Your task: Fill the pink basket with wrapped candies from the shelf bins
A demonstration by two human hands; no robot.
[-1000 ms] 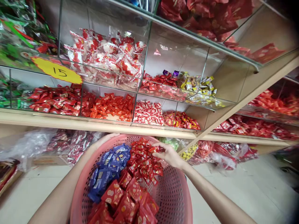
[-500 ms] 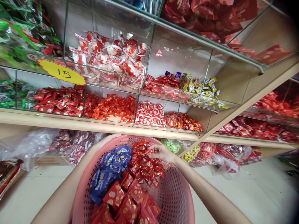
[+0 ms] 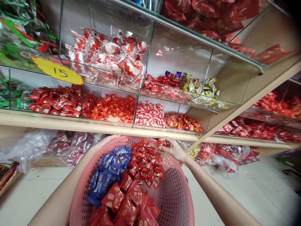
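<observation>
1 round pink perforated plastic basket [image 3: 175, 188] holds 3 heaps, too overlapped to count singly: blue printed packets [image 3: 115, 163] at 10 o'clock, small shiny red sweets [image 3: 145, 161] at 12, larger red gold-patterned packets [image 3: 125, 204] near 7. The right hand [image 3: 172, 149], at 1 o'clock, pinches 1 small red wrapped sweet [image 3: 161, 143]. The left hand [image 3: 107, 140] touches the basket at 11 o'clock; its closure I cannot tell.

A yellow oval sign with wavy edges [image 3: 57, 69], on the far left edge of the clear glass shelf [image 3: 110, 88], reads "15"; markings on the small shiny red packets [image 3: 147, 164] are unreadable.
</observation>
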